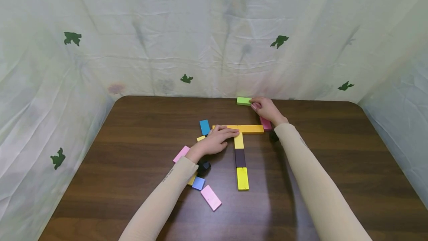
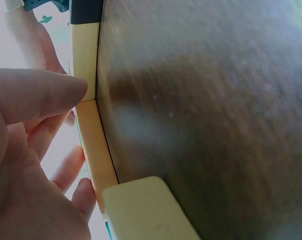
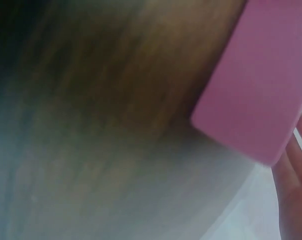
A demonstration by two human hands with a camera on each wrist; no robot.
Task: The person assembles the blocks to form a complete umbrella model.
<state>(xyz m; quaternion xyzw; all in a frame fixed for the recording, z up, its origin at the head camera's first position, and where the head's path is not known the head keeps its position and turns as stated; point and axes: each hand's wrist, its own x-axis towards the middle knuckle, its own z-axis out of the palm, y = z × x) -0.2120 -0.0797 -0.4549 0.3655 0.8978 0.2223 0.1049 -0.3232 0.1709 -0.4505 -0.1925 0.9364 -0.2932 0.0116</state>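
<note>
In the head view my left hand [image 1: 214, 142] lies over the left part of a row of orange blocks [image 1: 251, 129], fingers stretched out along it. In the left wrist view its thumb is close to the joint between a pale yellow block [image 2: 85, 60] and an orange block [image 2: 96, 142]. At the back edge of the table my right hand [image 1: 265, 110] pinches the right end of a green block [image 1: 243, 101] with thumb and finger. A magenta block [image 1: 265, 123] lies partly under that hand and looms large in the right wrist view.
From the orange row a column runs toward me: pale yellow [image 1: 239, 140], dark [image 1: 240, 158], bright yellow [image 1: 243, 179]. Loose blocks lie left of it, among them blue [image 1: 204, 127], pink [image 1: 211, 198] and light blue [image 1: 198, 183]. A patterned curtain [image 1: 214, 40] hangs behind the table [image 1: 133, 140].
</note>
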